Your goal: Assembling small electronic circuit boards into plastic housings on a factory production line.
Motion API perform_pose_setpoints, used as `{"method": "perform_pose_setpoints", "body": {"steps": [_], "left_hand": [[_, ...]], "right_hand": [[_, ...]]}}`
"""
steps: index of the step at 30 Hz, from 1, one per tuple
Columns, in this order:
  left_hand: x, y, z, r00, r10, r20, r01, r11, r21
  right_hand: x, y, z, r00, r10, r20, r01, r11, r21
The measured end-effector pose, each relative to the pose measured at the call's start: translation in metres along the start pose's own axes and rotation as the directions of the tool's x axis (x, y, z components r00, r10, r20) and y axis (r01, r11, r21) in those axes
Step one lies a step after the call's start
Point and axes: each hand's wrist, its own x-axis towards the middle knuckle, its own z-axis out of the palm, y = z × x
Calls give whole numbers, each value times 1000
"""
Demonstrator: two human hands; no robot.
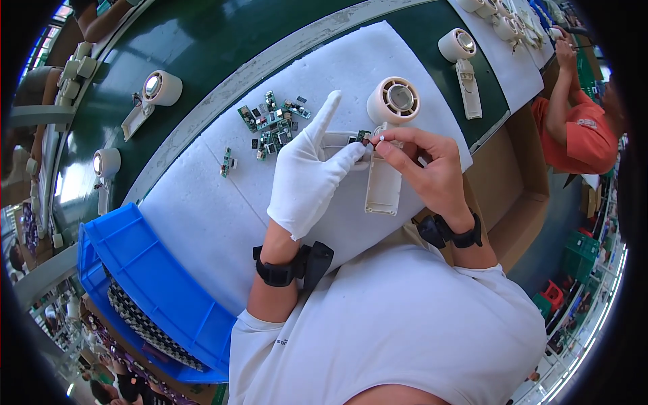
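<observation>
My left hand (305,172), in a white glove, holds a small green circuit board (363,137) by the thumb, its index finger stretched out. Bare and pinched, my right hand (432,165) grips a small white connector (382,138) beside that board. A bit of red shows near the fingertips, perhaps a wire. Just beyond both hands lies a cream handheld fan (393,100), its round head facing up. The fan's open handle shell (383,189) extends toward me, partly covered by my right fingers.
Several loose circuit boards (273,128) lie on the white foam sheet (202,182). A blue bin (162,270) stands at the left, a cardboard box (516,202) at the right. More fans (162,88) rest on the green conveyor (223,40). A person in orange (584,138) works at the right.
</observation>
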Motion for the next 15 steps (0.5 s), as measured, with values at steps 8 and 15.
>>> {"method": "perform_pose_setpoints", "body": {"steps": [8, 15], "left_hand": [[0, -1, 0, 1000, -22, -5, 22, 998, 61], [-1, -6, -2, 998, -64, -1, 64, 998, -9]], "right_hand": [[5, -3, 5, 961, -257, -97, 240, 957, -160], [8, -8, 1, 937, -346, -50, 305, 879, -365]]}}
